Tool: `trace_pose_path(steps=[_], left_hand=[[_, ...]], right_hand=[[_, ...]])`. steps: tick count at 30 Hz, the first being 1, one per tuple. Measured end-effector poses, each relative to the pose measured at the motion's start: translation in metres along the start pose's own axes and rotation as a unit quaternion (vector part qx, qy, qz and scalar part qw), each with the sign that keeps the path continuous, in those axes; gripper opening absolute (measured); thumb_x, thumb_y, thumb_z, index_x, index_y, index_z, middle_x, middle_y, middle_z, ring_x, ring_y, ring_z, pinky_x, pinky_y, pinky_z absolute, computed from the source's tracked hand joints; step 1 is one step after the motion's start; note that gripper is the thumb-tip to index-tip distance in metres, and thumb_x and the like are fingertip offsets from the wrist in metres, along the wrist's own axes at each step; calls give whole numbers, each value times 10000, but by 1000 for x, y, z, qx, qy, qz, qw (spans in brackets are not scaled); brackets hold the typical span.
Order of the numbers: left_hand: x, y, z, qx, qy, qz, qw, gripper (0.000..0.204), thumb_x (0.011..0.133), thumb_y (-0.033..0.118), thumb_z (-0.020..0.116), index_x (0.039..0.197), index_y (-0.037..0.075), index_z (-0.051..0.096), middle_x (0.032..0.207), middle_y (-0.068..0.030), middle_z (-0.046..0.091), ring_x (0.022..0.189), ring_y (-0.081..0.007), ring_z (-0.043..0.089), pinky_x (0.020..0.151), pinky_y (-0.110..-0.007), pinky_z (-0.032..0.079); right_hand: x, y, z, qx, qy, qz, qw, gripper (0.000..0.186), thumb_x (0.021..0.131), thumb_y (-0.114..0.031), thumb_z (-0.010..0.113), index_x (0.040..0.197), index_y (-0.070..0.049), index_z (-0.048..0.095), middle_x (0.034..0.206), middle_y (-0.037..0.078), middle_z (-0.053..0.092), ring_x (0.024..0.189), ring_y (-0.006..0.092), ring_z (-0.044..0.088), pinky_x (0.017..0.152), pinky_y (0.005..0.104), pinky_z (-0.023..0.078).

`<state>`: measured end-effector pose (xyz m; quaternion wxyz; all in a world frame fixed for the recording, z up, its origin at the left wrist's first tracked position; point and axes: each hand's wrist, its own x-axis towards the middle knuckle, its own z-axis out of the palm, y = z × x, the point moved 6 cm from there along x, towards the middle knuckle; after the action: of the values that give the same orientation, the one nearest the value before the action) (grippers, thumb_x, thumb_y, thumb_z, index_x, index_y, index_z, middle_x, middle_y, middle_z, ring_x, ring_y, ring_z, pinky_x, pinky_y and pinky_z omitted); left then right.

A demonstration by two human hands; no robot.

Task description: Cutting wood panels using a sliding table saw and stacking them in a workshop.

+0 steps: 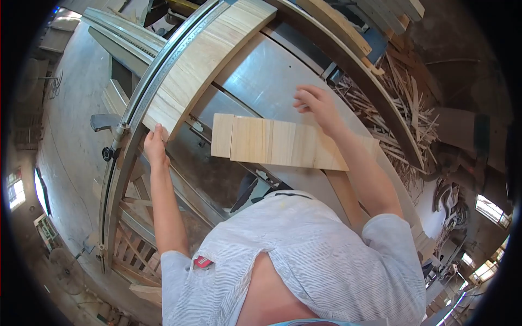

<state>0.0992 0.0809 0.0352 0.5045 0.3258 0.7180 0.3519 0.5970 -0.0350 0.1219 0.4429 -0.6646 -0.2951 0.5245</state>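
Observation:
A long pale wooden board [204, 68] lies along the metal rail [159, 68] at the left of the saw table [266, 70]. My left hand [156, 145] grips its near corner, the thumb on top and the fingers mostly hidden at the edge. Above the metal tabletop my right hand [316, 106] hangs with loosely bent fingers and nothing in them. Just below that hand, a row of pale wooden pieces [280, 141] stretches crosswise in front of my body. My right forearm passes over the right end of this row.
A heap of thin wood offcuts [405, 103] lies beyond the table's right side. A curved-looking dark fence or edge [375, 81] runs between. Long timbers [340, 27] rest at the far right. A black knob [107, 154] juts from the rail near my left hand.

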Motion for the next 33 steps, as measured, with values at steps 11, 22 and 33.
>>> trace_pose_path(steps=[11, 22, 33], left_hand=[[2, -24, -21, -173, -58, -41, 982, 222, 945, 253, 747, 1102, 103, 703, 1069, -12, 695, 962, -128, 622, 799, -360, 477], [-35, -37, -22, -80, -12, -50, 996, 276, 928, 334, 770, 1072, 120, 671, 1002, 11, 661, 889, -136, 613, 774, -328, 494], [-95, -10, -24, 57, 53, 188, 979, 797, 857, 391, 826, 1415, -62, 482, 1259, -131, 603, 1098, -242, 609, 1014, -385, 477]], right_hand=[[-177, 96, -136, -4, 240, 51, 969, 291, 1029, -166, 611, 1240, 35, 627, 989, 66, 679, 790, 123, 640, 672, 261, 530], [-270, 152, -232, -106, 398, 103, 906, 384, 987, -293, 632, 1258, -21, 627, 1001, 31, 615, 829, 132, 592, 652, 268, 502], [-275, 180, -217, -43, 333, 218, 917, 571, 1014, -501, 552, 1319, -18, 556, 1210, 93, 604, 1019, 215, 599, 803, 378, 532]])
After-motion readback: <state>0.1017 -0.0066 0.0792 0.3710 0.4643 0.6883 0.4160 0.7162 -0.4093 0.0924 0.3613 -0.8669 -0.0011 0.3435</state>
